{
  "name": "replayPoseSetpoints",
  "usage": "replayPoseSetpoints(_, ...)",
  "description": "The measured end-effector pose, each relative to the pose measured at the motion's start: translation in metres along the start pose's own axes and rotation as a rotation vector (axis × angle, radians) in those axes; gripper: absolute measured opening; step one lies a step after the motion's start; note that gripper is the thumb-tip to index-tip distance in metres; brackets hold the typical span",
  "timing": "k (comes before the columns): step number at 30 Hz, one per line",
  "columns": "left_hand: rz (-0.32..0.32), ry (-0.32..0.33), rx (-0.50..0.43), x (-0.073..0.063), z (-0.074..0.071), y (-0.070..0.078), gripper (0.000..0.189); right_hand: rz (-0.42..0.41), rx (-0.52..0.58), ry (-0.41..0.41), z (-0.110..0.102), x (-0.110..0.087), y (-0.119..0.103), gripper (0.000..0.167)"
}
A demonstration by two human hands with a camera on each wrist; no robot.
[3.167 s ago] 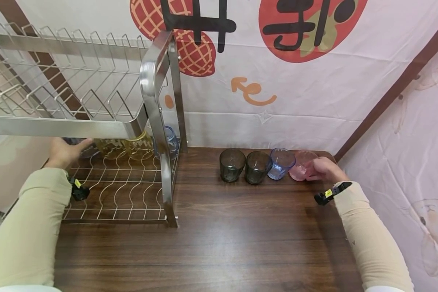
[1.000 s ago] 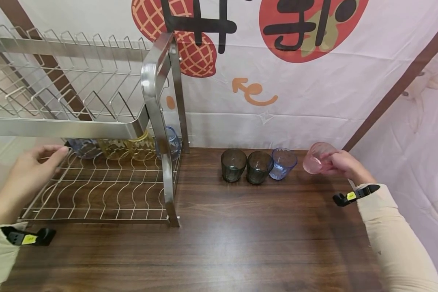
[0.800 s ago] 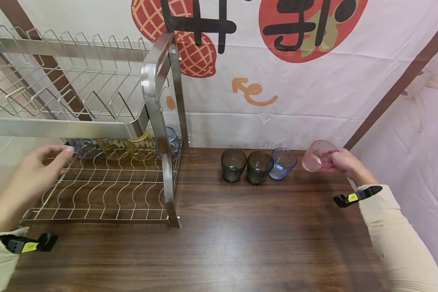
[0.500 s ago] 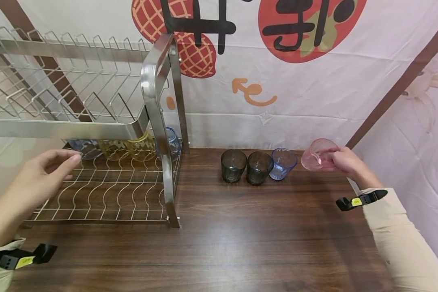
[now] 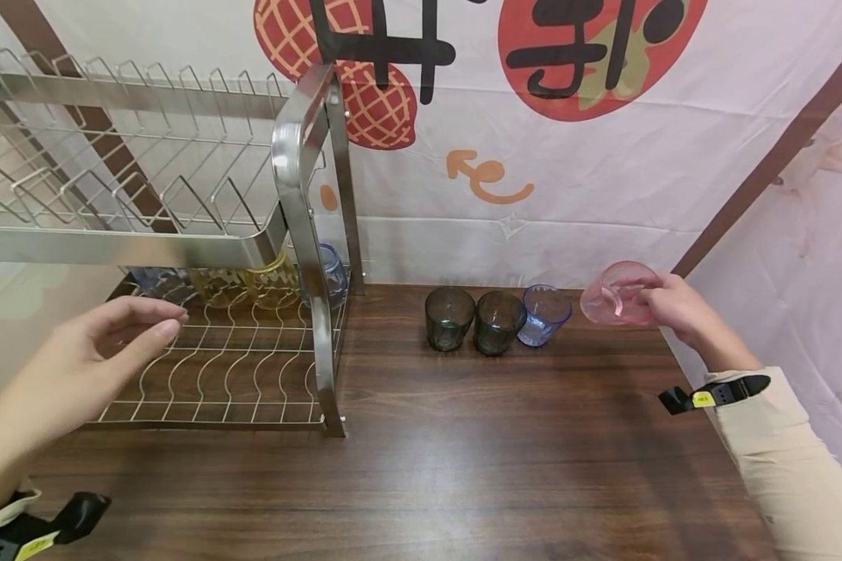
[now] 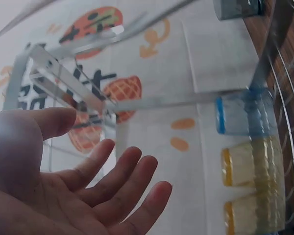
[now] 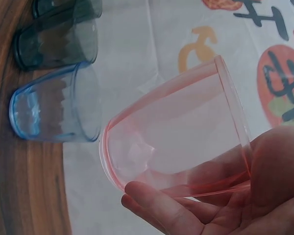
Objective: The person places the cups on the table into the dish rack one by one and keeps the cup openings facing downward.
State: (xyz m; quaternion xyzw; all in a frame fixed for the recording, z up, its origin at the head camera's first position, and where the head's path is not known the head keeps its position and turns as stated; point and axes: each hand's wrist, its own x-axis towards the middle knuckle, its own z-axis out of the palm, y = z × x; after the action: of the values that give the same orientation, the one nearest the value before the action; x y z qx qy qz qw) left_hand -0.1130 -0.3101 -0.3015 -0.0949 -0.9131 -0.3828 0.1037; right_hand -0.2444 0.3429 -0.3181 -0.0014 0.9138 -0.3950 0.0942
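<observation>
A pink glass point(image 5: 616, 294) is gripped by my right hand point(image 5: 684, 312), with the thumb and fingers round its side. In the right wrist view the pink tumbler point(image 7: 176, 132) is tilted and held clear of the wooden table. To its left a blue glass point(image 5: 543, 315) and two dark smoky glasses point(image 5: 449, 318) stand upright in a row. My left hand point(image 5: 98, 358) hovers in front of the rack's lower shelf, fingers loosely bent, with nothing in it. Behind it, two yellow glasses point(image 5: 272, 287) and two blue glasses point(image 5: 333, 276) sit on that shelf, partly hidden.
The two-tier metal dish rack point(image 5: 298, 179) fills the left side, its upper wire tier overhanging the glasses. A printed cloth point(image 5: 421, 241) hangs along the table's back edge, and another closes the right side. Brown wood tabletop point(image 5: 449, 460) spreads in front.
My left hand let go of a blue glass on the rack, drew back, then drifted rightward. My right hand lifted the pink glass from the row's end and moved it up and right.
</observation>
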Motion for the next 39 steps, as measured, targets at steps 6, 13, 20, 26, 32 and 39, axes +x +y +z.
replayPoseSetpoints(6, 0.046, -0.045, 0.025, -0.006, 0.007, 0.021, 0.019, -0.061, -0.011, -0.008, 0.000, -0.009, -0.013, 0.043)
replayPoseSetpoints(13, 0.055, -0.112, 0.056, -0.011, 0.017, 0.043, 0.023, -0.148, 0.007, -0.028, 0.010, -0.019, -0.029, 0.040)
replayPoseSetpoints(20, 0.087, -0.169, 0.043, -0.012, 0.028, 0.059, 0.024, -0.216, 0.013, -0.050, 0.019, -0.030, -0.046, 0.041)
replayPoseSetpoints(26, 0.108, -0.222, 0.038, -0.012, 0.037, 0.070, 0.023, -0.252, -0.033, -0.045, 0.024, -0.036, -0.057, 0.039)
replayPoseSetpoints(32, 0.137, -0.294, -0.016, -0.009, 0.050, 0.081, 0.021, -0.313, -0.085, -0.018, 0.028, -0.042, -0.064, 0.036)
replayPoseSetpoints(39, 0.145, -0.410, -0.148, -0.005, 0.068, 0.093, 0.019, -0.345, -0.134, 0.010, 0.038, -0.049, -0.072, 0.035)
